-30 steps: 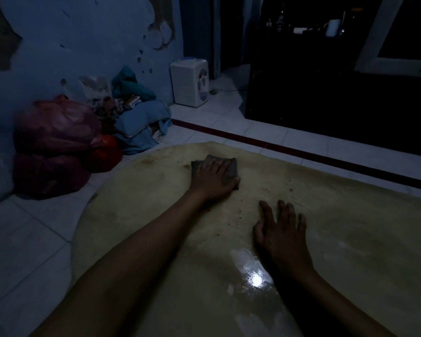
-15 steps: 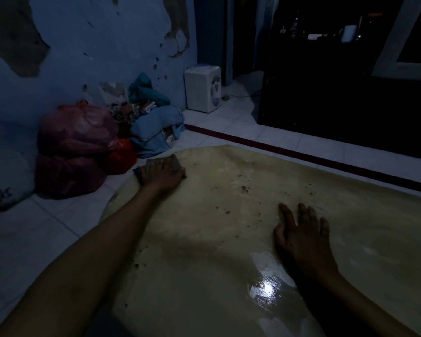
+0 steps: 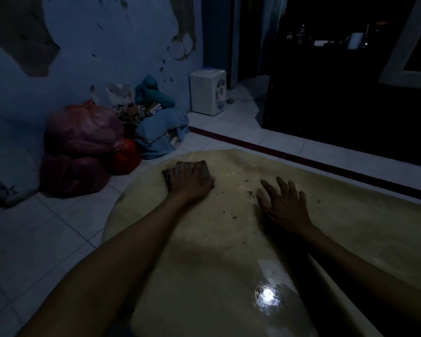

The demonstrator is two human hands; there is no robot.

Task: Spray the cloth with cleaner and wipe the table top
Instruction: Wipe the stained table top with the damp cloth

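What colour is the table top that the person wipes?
The table top is pale yellowish beige with dark crumbs; the head view shows it.

A dim room in a lived-in home: white floor tiles [image 3: 29,239] with a dark red border strip, a blue wall [image 3: 95,45] with peeling paint (bare patches show through), stuffed red plastic bags [image 3: 83,132] and heaped clothes [image 3: 159,132] at far left, a small white water dispenser [image 3: 208,94] beside a doorway.
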